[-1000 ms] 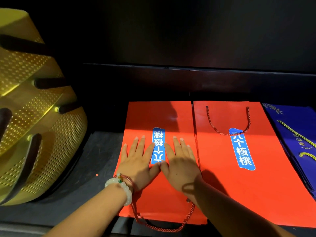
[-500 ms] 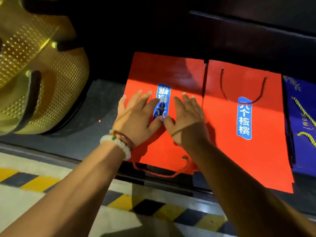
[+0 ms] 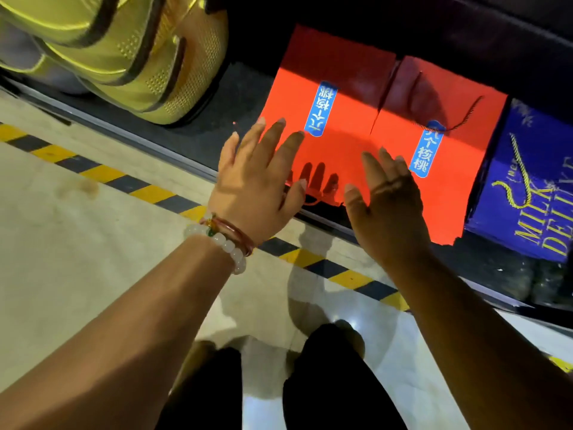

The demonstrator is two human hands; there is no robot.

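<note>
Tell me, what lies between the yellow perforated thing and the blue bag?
A strip of dark mat, then the left red bag and the right red bag, flat side by side, before the blue bag. The head view shows it.

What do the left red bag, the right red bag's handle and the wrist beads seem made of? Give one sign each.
Left red bag: likely coated paper or card, smooth, lying flat with crisp edges. Handle: twisted cord, its spiral strands show. Wrist beads: pale, translucent, glossy; perhaps jade or glass.

Open mat [image 3: 235, 97] left of red bag [image 3: 341, 150]; yellow panel [image 3: 148, 57] beyond.
</note>
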